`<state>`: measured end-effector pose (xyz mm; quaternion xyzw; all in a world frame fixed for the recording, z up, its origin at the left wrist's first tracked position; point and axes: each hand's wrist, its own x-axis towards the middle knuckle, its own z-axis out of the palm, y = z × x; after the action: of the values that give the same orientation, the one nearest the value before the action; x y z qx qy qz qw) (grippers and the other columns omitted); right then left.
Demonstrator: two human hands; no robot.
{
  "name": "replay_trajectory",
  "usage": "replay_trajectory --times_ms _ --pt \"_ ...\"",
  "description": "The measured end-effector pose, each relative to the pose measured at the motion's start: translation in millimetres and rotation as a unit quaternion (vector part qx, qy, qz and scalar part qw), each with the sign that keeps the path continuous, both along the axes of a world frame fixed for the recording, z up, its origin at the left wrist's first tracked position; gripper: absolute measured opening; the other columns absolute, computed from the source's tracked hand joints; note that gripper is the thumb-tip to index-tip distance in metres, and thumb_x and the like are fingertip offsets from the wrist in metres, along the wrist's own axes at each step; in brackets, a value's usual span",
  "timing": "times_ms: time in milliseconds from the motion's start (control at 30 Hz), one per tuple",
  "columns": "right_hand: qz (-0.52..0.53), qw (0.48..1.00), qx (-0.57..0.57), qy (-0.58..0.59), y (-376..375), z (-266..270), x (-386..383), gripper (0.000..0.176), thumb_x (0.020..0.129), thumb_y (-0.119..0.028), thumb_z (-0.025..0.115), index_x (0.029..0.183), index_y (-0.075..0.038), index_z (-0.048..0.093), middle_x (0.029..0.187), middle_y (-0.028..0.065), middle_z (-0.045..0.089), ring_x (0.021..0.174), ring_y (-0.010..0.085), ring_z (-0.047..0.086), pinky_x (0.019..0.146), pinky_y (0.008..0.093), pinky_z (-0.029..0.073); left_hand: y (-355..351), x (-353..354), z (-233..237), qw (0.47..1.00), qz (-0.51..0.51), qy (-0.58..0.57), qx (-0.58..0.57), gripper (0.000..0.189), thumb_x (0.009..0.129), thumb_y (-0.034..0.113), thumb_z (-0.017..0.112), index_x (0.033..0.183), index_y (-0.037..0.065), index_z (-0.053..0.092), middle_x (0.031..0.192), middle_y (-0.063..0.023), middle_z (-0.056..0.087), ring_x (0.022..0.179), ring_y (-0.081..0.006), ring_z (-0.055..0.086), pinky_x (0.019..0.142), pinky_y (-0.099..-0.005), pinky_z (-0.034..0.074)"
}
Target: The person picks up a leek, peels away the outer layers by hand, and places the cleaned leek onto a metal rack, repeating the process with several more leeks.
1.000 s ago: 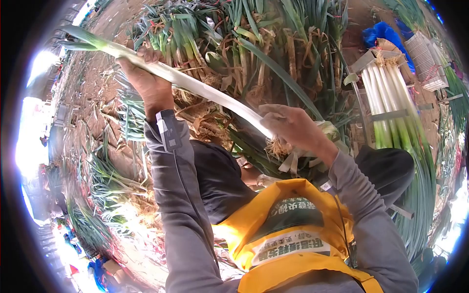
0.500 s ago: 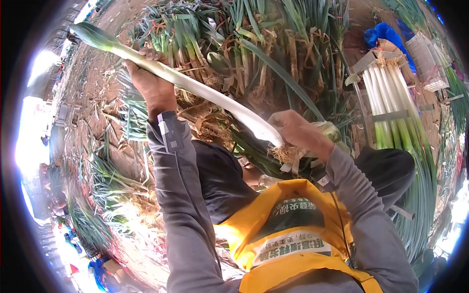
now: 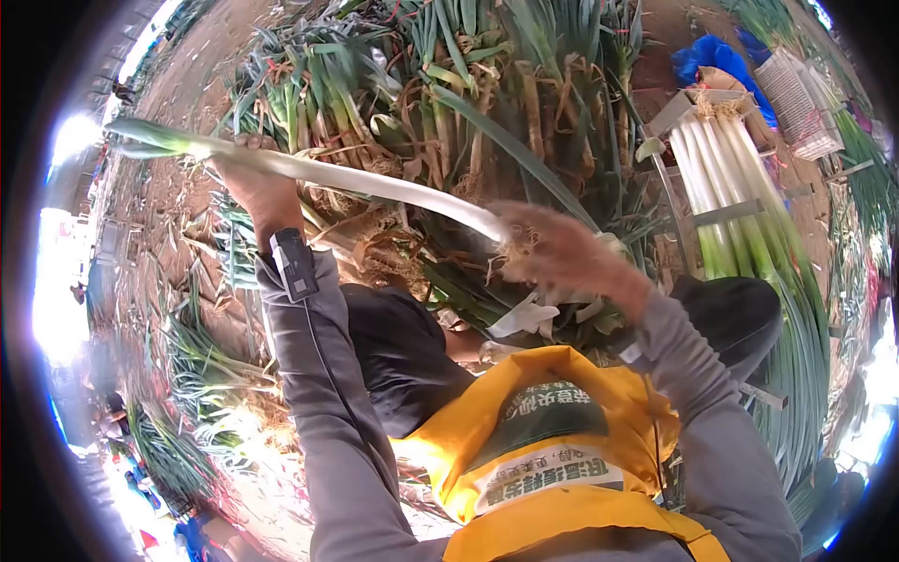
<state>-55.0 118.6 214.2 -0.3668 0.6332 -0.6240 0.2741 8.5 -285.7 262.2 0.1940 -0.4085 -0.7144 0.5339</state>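
My left hand [image 3: 257,185] is closed around the upper shaft of a long green onion [image 3: 375,184]. Its green leafy end juts out to the left, and the white shaft slopes gently down to the right. At the root end, my right hand [image 3: 576,251] overlaps the stringy roots [image 3: 518,245]; its fingers are smeared by motion. Just below that hand is a pale, thin strip of peel [image 3: 524,318]. Behind the onion, unpeeled green onions [image 3: 478,122] stand packed together, with dry skins and roots showing.
At right, a rack [image 3: 729,214] holds cleaned green onions [image 3: 716,159] with white stems. Beyond it lie a blue plastic bag [image 3: 716,61] and a white crate [image 3: 798,103]. More onions [image 3: 211,361] and litter cover the ground at left. A yellow apron [image 3: 552,431] covers my lap.
The green onion has shifted left and lies more level, with my left hand still around it. My right hand has moved left over the roots. A pale strip now shows below it.
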Motion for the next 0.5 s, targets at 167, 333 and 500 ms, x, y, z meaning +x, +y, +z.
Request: replay_trajectory --times_ms 167,333,500 --pt "0.02 0.954 -0.037 -0.298 -20 -17 37 0.033 0.097 -0.02 0.072 0.123 -0.001 0.064 0.084 0.0016 0.068 0.059 0.0055 0.058 0.047 0.0225 0.046 17 8 -6 0.996 0.036 -0.071 0.043 0.047 0.109 0.054 0.031 0.111 0.009 0.047 0.096 -0.0058 0.054 0.089 -0.0194 0.054 0.083 -0.0395 0.049" --pt "0.009 0.978 0.084 -0.192 36 44 57 0.024 0.104 -0.019 0.058 0.096 0.001 0.068 0.063 -0.0024 0.053 0.046 0.0033 0.04 0.043 0.0219 0.028 -41 15 -58 0.972 0.153 -0.175 0.041 0.051 0.106 0.047 0.047 0.113 -0.001 0.06 0.097 -0.0117 0.064 0.085 -0.0233 0.062 0.078 -0.0393 0.054" --pt "-0.025 0.994 0.087 0.055 146 49 45 0.023 0.101 -0.018 0.061 0.105 0.004 0.067 0.074 0.0065 0.065 0.053 0.0085 0.051 0.05 0.0261 0.04 -58 26 -60 0.945 0.25 -0.168 0.127 0.062 0.105 0.053 0.046 0.11 -0.006 0.063 0.101 -0.0166 0.065 0.083 -0.0307 0.065 0.075 -0.0435 0.058"
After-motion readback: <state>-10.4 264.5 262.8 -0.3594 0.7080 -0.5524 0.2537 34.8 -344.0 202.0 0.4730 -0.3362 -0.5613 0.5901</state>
